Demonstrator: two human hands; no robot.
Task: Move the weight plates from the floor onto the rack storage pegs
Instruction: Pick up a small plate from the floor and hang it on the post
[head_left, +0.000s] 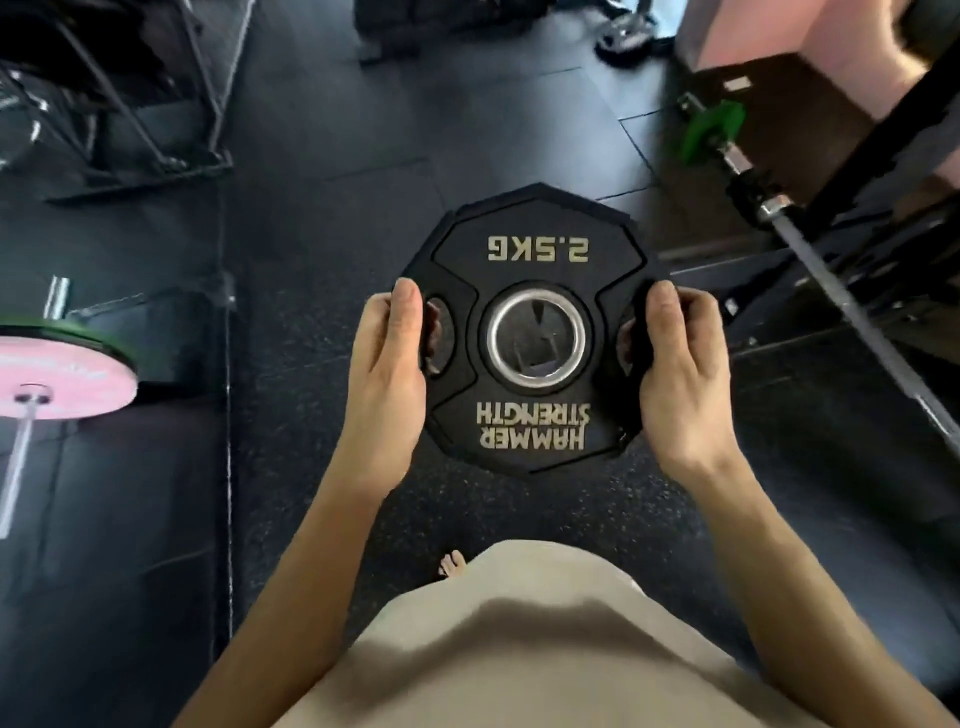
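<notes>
Beige top (519, 649) fills the bottom of the frame, bare toes (451, 565) peeking out just beyond it. Both forearms reach forward to the plate (535, 249), held flat and level above the floor (332, 130) at centre frame. Left hand (387, 374) grips the left rim, thumb on top, fingers curled up through the left slot. Right hand (680, 379) mirrors it on the right rim, fingers wrapped through the right slot. Plate is off the floor, not yet on any peg.

It looks like the carry step: a balanced two-hand hold, and the job now is probably to tip the plate upright and line its steel bore (537, 335) with a peg. No storage peg is clearly in view.

Outward now: a barbell (831, 275) runs diagonally down the right side, near the right hand, with a green collar (714, 127) at upper right. That side is tight. A pink plate (62, 379) on a bar sits at the left edge, well apart. Open floor lies straight ahead, toward top centre; dark frames crowd the upper left.
</notes>
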